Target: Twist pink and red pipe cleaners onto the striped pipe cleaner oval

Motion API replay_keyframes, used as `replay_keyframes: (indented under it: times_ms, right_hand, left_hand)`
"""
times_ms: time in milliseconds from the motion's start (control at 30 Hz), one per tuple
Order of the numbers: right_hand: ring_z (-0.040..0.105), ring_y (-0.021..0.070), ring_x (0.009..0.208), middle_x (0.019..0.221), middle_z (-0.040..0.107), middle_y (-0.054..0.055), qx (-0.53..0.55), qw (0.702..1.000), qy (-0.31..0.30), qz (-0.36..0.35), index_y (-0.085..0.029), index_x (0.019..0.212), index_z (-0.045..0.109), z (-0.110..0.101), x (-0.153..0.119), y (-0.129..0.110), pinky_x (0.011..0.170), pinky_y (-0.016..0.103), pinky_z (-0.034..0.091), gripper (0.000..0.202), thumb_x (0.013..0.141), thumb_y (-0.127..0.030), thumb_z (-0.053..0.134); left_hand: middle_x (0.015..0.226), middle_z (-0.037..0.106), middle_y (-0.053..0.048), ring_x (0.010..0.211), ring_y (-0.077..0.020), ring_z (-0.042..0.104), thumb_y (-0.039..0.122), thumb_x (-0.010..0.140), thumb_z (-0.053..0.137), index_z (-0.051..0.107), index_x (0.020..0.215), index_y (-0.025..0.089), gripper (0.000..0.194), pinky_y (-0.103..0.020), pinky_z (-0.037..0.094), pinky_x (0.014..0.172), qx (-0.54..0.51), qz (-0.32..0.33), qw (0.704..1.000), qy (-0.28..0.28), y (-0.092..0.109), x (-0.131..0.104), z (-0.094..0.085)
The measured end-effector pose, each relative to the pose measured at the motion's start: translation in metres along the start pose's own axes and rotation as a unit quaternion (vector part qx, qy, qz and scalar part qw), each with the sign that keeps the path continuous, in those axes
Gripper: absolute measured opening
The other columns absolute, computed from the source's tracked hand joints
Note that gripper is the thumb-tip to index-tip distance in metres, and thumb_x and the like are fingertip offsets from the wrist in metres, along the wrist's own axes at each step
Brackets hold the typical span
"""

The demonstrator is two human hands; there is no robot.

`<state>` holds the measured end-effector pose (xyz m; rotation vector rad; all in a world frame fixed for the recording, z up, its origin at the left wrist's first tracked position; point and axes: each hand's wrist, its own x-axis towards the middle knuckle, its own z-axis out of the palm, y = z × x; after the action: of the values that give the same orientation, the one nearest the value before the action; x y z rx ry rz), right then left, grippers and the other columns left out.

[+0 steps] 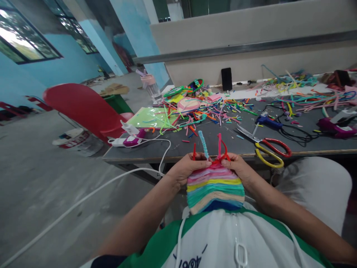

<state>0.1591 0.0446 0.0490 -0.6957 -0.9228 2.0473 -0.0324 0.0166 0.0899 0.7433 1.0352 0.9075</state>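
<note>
Between my hands is a striped panel of pipe cleaners [216, 188], with rows in pink, yellow, teal, beige and blue, held upright against my shirt. My left hand [192, 165] pinches its top left edge. At the top right, my right hand [235, 165] grips the edge near a curved red pipe cleaner [224, 148]. A light blue pipe cleaner [203, 144] and a pink pipe cleaner [219, 144] stick up from the top. Another short red one [194, 152] rises beside my left fingers. The fingertips partly hide the top row.
Scissors [260, 143] with red and yellow handles lie at the table's front edge. Pipe cleaner scraps [220, 111] cover the table behind. A blue glue gun [269, 122], a purple device [135, 137] with a white cable, a phone [227, 79] and a red chair [83, 108] are nearby.
</note>
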Motion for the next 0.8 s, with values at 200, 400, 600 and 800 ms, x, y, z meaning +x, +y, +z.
replay_keyframes:
  times_ms: [200, 400, 600, 800]
  right_hand:
    - [0.055, 0.0105, 0.053, 0.064, 0.066, -0.003, -0.07, 0.996, 0.024, -0.041, -0.019, 0.07, 0.066, 0.004, -0.005, -0.007, 0.055, 0.024, 0.044, 0.018, 0.064, -0.032, 0.077]
    - [0.051, 0.0107, 0.055, 0.062, 0.063, -0.002, -0.186, 0.977, 0.072, -0.078, -0.018, 0.067, 0.064, 0.004, -0.002, -0.009, 0.054, 0.024, 0.041, 0.021, 0.063, -0.035, 0.077]
    - [0.052, 0.0125, 0.06, 0.066, 0.063, -0.001, -0.203, 0.968, 0.099, -0.111, -0.019, 0.067, 0.062, 0.009, -0.001, -0.005, 0.057, 0.026, 0.042, 0.022, 0.064, -0.036, 0.075]
    - [0.051, 0.0108, 0.054, 0.062, 0.061, -0.002, -0.162, 0.975, 0.095, -0.119, -0.018, 0.067, 0.062, 0.001, 0.002, -0.01, 0.054, 0.024, 0.039, 0.02, 0.067, -0.034, 0.074]
  left_hand:
    - [0.072, 0.069, -0.005, 0.068, -0.0153, 0.065, 0.018, 0.055, 0.084, 0.069, 0.079, 0.011, 0.03, -0.029, 0.051, 0.072, 0.001, 0.01, 1.0, 0.001, -0.001, -0.001, -0.001]
    - [0.073, 0.07, -0.006, 0.067, -0.0157, 0.065, 0.018, 0.052, 0.085, 0.069, 0.077, 0.009, 0.031, -0.03, 0.05, 0.071, -0.008, 0.013, 1.0, 0.009, -0.001, 0.0, 0.0]
    - [0.072, 0.07, -0.007, 0.066, -0.016, 0.065, 0.018, 0.052, 0.085, 0.07, 0.078, 0.009, 0.032, -0.03, 0.05, 0.071, -0.015, 0.008, 1.0, 0.02, -0.002, 0.0, 0.0]
    - [0.093, 0.071, -0.01, 0.081, -0.019, 0.066, 0.029, 0.066, 0.078, 0.07, 0.099, 0.013, 0.038, -0.029, 0.051, 0.075, -0.044, 0.045, 0.998, -0.016, 0.004, -0.006, -0.011]
